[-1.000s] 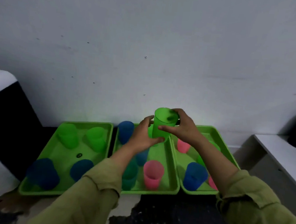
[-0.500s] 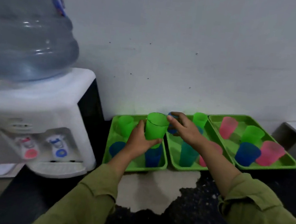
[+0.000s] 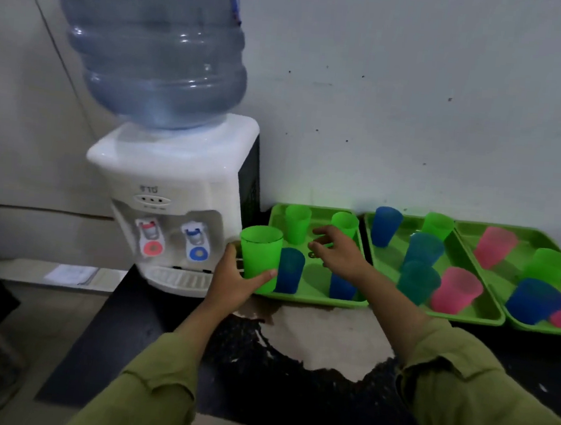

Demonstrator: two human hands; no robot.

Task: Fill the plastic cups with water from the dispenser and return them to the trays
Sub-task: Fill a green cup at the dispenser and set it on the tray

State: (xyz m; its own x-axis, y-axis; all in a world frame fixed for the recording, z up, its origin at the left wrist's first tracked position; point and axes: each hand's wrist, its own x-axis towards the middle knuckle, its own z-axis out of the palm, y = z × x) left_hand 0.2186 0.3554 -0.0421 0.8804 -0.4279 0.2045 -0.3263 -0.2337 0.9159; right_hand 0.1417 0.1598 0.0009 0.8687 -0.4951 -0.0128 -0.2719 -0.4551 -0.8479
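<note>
My left hand (image 3: 235,278) grips a green plastic cup (image 3: 261,256) upright, just right of the white water dispenser (image 3: 174,202). The dispenser has a red tap (image 3: 150,237) and a blue tap (image 3: 195,242) above a drip tray (image 3: 178,276), and a large blue bottle (image 3: 152,39) on top. My right hand (image 3: 338,254) hovers with relaxed fingers over the left green tray (image 3: 312,297), holding nothing. Three green trays stand side by side along the wall, holding several green, blue, teal and pink cups.
The middle tray (image 3: 467,317) and right tray (image 3: 532,327) lie to the right. The dark counter (image 3: 291,367) in front has a worn pale patch. A lower surface with a paper lies left of the dispenser. The white wall is close behind.
The view has swung left toward the dispenser. My left hand has carried the green cup left, off the trays. My right hand has let go of the cup's rim.
</note>
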